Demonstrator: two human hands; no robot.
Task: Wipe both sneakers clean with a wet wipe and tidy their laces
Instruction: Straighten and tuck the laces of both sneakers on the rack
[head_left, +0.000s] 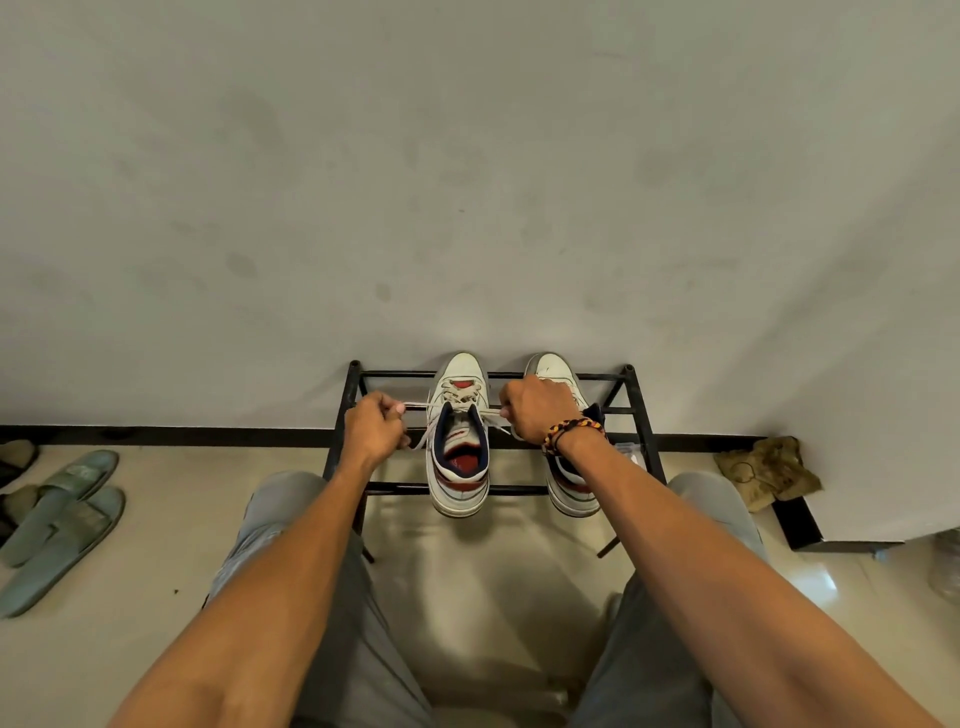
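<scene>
Two white sneakers with red and navy trim stand side by side on a black metal shoe rack (641, 415), toes toward the wall. The left sneaker (460, 467) is in full view; its laces (460, 397) are drawn out to both sides. My left hand (375, 428) pinches the left lace end, pulled taut to the left. My right hand (537, 408) grips the right lace end and lies over the right sneaker (558, 371), hiding its lacing. A beaded band circles my right wrist. No wet wipe is visible.
A stained wall rises right behind the rack. Green slippers (62, 519) lie on the tiled floor at the left. A crumpled brown cloth (766, 470) sits by the skirting at the right. My knees flank the rack's front.
</scene>
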